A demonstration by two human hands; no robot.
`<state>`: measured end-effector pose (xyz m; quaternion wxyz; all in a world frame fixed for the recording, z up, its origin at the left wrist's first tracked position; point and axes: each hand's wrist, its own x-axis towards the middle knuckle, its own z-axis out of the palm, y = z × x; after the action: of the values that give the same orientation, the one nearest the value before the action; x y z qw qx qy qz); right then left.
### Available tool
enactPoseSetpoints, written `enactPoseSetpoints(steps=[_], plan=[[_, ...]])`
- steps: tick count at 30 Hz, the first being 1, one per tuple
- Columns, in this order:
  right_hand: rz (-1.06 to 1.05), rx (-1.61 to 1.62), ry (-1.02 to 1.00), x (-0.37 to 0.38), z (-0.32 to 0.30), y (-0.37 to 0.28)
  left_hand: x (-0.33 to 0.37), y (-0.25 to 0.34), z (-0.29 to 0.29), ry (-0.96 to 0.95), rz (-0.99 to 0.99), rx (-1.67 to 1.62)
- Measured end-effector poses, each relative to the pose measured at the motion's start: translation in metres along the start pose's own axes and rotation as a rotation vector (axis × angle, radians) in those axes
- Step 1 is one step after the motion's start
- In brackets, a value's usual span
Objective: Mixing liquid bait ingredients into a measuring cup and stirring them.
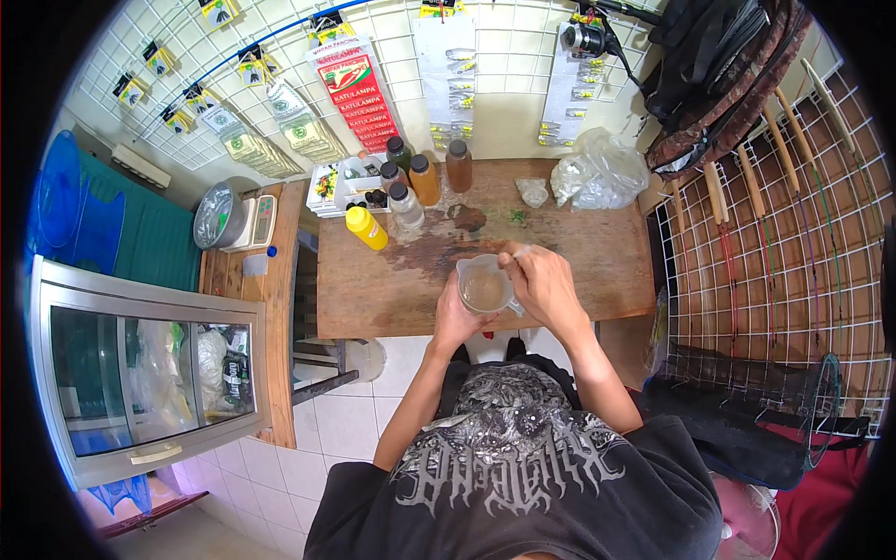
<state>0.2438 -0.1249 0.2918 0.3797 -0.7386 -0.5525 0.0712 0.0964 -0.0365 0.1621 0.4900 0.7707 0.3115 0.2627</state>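
Near the front edge of the wooden table, my left hand is wrapped round the side of a clear plastic jug. The jug has a small spout and a handle, and some cloudy brownish liquid shows inside. My right hand is at the jug's right rim, its fingers pinched together; whatever they hold is too hidden to name. Beyond the jug stand a yellow squeeze bottle, a clear bottle with a dark cap, an amber bottle and a brown bottle.
Clear plastic bags with pale contents and a small bag lie at the table's back right. A white divided box stands back left. Left are a kitchen scale and a glass-fronted cabinet. Fishing rods hang at right.
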Motion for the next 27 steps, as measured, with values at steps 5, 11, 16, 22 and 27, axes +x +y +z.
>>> enactPoseSetpoints(steps=[5, 11, 16, 22, 27], plan=[[0.075, 0.013, -0.138, -0.004, -0.002, -0.003, 0.002, -0.006, -0.001, 0.002, -0.023, -0.015], [-0.010, 0.108, -0.098, -0.007, -0.002, -0.004, 0.002, -0.003, -0.004, 0.027, 0.012, 0.000], [-0.096, 0.114, 0.112, -0.012, -0.009, -0.005, 0.000, 0.004, -0.007, 0.073, 0.002, -0.006], [-0.219, 0.021, 0.082, -0.020, 0.001, -0.005, 0.006, -0.004, -0.009, 0.129, 0.040, -0.015], [-0.222, -0.024, 0.073, -0.033, 0.009, -0.013, 0.010, -0.012, -0.015, 0.089, 0.043, -0.028]])
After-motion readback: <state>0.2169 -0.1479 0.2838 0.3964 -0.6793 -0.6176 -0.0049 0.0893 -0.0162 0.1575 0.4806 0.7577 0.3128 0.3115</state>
